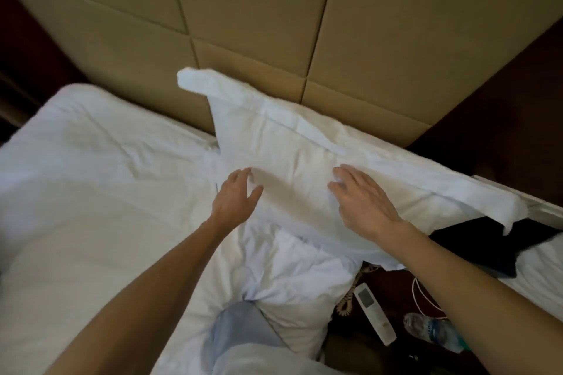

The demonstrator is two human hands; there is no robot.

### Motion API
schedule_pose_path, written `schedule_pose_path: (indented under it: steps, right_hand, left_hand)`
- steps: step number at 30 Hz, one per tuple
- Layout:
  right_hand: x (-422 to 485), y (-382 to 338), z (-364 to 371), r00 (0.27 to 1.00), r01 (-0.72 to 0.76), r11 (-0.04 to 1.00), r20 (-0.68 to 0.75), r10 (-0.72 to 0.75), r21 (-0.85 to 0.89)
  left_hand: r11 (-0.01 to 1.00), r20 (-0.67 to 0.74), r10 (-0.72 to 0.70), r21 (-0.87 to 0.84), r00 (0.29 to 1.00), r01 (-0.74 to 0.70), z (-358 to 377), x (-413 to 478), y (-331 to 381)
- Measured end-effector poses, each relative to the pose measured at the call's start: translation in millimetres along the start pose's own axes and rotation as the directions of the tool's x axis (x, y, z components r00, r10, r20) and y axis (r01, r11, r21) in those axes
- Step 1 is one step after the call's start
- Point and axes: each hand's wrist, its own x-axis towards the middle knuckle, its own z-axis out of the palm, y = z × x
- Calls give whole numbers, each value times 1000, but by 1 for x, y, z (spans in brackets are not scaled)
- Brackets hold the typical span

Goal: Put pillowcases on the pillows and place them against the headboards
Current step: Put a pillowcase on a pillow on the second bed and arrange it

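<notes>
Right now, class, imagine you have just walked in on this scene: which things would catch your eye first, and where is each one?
First comes the big white pillow in the middle, leaning against the tan padded headboard. Next, two bare arms reach in from below, the left hand at the pillow's lower left edge and the right hand spread flat on its front. Lower right, between the beds, a white remote lies on a dark nightstand.

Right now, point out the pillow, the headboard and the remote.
pillow [292, 149], head view, middle of its cased face.
headboard [243, 9], head view, tan padded panel.
remote [373, 315], head view, white body below its screen.
</notes>
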Motion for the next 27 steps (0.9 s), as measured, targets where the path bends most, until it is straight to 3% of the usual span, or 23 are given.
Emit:
schedule_pose_path:
  steps: [2,5,8,11,15,18,23,27]
  right_hand:
    - [1,-17,23,982,183,981,66,-179,-63]
    - [12,-41,60,885,462,871,156,-439,-168]
    - [29,-53,89,854,521,795,168,-493,-312]
    - [39,-47,118,858,512,755,197,-475,-409]
    - [36,-19,140,861,498,663,229,-453,-559]
    - [43,-4,142,899,428,676,206,-386,-600]
    - [24,-20,163,921,386,660,227,-318,-645]
    - [-32,15,174,880,473,568,333,-338,-674]
  left_hand:
    - [942,29,-205,-265,978,205,17,-7,-4]
    - [661,135,-435,-624,890,417,42,-8,-13]
    - [380,238,-506,-802,829,462,62,4,-24]
    - [219,286,-467,-880,837,422,76,29,-18]
    - [139,332,-472,-887,817,441,93,72,7]
    - [146,329,-436,-893,838,426,94,84,12]
    - [118,267,-404,-933,875,339,117,42,11]
    - [62,359,-360,-912,861,406,166,1,51]
